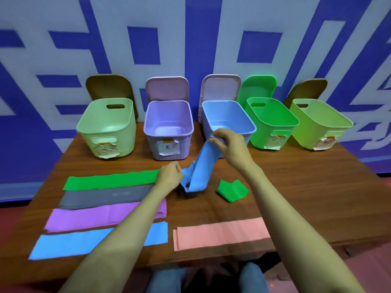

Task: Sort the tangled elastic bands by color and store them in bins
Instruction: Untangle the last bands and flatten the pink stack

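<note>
1. your table [296, 187] is a wood-grain slab, smooth and brown, set against a blue-and-white patterned wall [190, 39].
2. five open plastic bins with rounded corners line its far edge: pale bin [105, 123], lilac bin [152, 146], blue bin [227, 115], green bin [270, 121] and lime bin [317, 125]. each front carries a paper label, and a lid leans upright behind each.
3. thin, matte rubbery strips lie flat on your left, stacked toward you: green strip [112, 179], grey strip [105, 196], purple strip [88, 217], blue strip [74, 244]. your left forearm crosses the right ends of the lower three. a pink strip [220, 232] lies flat near the front edge, on your right.
4. the blue band [201, 168] hangs stretched between your hands mid-table, creased and twisted, its lower end bunched just above the wood.
5. your right hand [228, 142] pinches the band's top end, raised in front of the blue bin.
6. your left hand [169, 175] has its fingers curled round the lower end.
7. a green wad [232, 190], folded small, lies on the table just right of the band.
</note>
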Tool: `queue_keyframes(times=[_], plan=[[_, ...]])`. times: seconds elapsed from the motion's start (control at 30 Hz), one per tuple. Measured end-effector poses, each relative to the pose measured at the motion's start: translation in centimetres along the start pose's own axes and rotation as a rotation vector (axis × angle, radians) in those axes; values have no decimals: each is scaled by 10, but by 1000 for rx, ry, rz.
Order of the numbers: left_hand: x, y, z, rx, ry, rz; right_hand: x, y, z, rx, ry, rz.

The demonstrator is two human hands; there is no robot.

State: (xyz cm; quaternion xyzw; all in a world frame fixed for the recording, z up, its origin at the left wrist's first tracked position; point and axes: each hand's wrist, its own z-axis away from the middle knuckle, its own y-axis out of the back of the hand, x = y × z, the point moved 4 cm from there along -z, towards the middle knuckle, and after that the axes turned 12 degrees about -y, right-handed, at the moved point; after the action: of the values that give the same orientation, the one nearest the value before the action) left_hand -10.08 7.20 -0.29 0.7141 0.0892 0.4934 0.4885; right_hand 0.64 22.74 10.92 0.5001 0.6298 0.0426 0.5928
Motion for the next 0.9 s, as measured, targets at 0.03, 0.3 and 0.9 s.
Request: queue_keyframes(times=[0.03,0.3,0.9], plan=[[-1,3,3,-57,-10,-48,-11,10,-3,31,11,-39],[81,84,28,327,-259,749,-99,66,-10,-111,185,-32],[180,153,66,124,-553,1062,-167,126,2,-31,250,-60]])
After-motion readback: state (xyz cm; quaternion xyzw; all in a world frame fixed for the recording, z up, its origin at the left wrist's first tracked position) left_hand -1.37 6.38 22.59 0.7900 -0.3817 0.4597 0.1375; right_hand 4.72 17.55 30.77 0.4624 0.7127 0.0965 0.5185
